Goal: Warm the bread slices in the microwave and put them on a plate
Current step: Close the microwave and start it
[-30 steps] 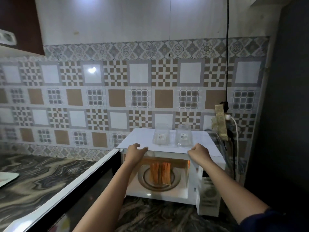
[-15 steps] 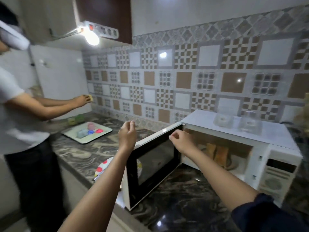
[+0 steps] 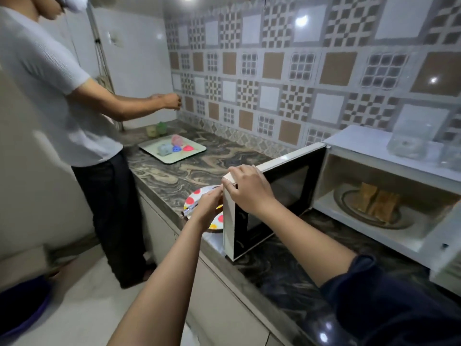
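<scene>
The white microwave [image 3: 361,143] stands at the right of the marble counter with its door [image 3: 274,193] swung open to the left. Two browned bread slices [image 3: 376,204] stand on the glass turntable inside. My right hand [image 3: 249,188] grips the top outer corner of the door. My left hand [image 3: 207,206] is lower and just left of the door. It lies over a white plate with coloured dots [image 3: 195,196] at the counter's edge. A silvery utensil [image 3: 188,210] pokes out from under that hand. Whether the fingers hold it is hidden.
Another person in a white shirt [image 3: 57,96] stands at the left, reaching toward the tiled wall. A pale tray with several coloured items [image 3: 172,152] lies further along the counter. Clear glass jars [image 3: 409,141] sit on the microwave's top. A purple basin [image 3: 22,308] is on the floor.
My view has swung left. My right hand went from the microwave's top to the door's outer corner. My left hand dropped onto the dotted plate.
</scene>
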